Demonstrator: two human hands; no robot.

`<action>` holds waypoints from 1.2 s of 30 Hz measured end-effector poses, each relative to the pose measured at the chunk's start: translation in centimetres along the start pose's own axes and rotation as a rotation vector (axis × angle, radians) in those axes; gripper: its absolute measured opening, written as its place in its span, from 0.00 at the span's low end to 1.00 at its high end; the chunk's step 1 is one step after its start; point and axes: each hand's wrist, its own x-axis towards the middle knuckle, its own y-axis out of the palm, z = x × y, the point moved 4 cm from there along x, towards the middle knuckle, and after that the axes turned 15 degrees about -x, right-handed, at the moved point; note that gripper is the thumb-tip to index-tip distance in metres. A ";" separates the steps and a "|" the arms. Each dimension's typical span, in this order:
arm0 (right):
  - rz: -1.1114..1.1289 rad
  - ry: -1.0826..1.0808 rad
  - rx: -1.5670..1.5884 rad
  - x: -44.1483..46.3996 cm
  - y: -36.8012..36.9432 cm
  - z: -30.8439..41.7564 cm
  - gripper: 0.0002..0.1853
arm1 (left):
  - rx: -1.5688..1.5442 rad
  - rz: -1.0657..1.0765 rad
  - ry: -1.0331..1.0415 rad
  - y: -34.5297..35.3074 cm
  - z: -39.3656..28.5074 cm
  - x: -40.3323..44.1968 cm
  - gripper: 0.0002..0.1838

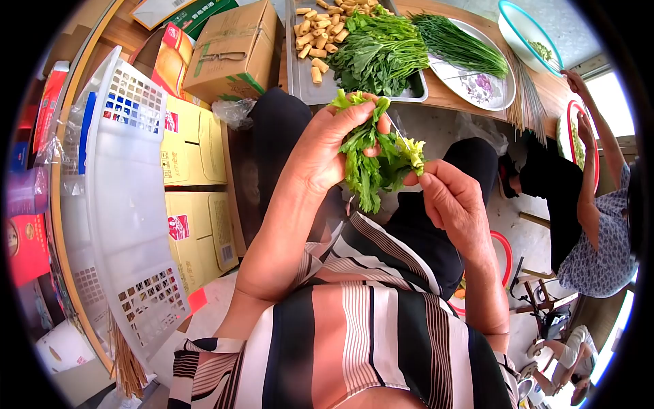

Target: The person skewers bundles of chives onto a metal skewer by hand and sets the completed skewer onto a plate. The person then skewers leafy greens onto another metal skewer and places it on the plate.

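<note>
My left hand (340, 140) is closed round a bunch of leafy greens (368, 170) that look like celery leaves, held above my lap. My right hand (453, 198) pinches at a pale yellow-green leafy end (413, 155) on the right side of the bunch. A thin pale line, perhaps a skewer, shows among the leaves, but most of it is hidden. Beyond my hands, a metal tray (320, 93) carries a heap of similar leafy greens (378, 54) and short tan rolled pieces (317, 34).
Beside the tray, a white plate (501, 99) holds long green chives (460, 44). Thin skewers (528, 95) lie near a teal-rimmed bowl (507, 24). Cardboard boxes (231, 48) and a white plastic basket (129, 204) stand left. Another person (599, 232) works at right; one more sits behind.
</note>
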 end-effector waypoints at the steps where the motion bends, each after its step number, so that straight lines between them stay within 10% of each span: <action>1: 0.001 -0.004 0.000 0.0 0.0 0.0 0.13 | -0.020 -0.018 0.000 -0.1 0.0 0.0 0.12; 36: -0.034 -0.014 0.028 0.3 0.8 1.1 0.11 | 0.201 0.041 -0.034 1.6 0.8 -1.6 0.11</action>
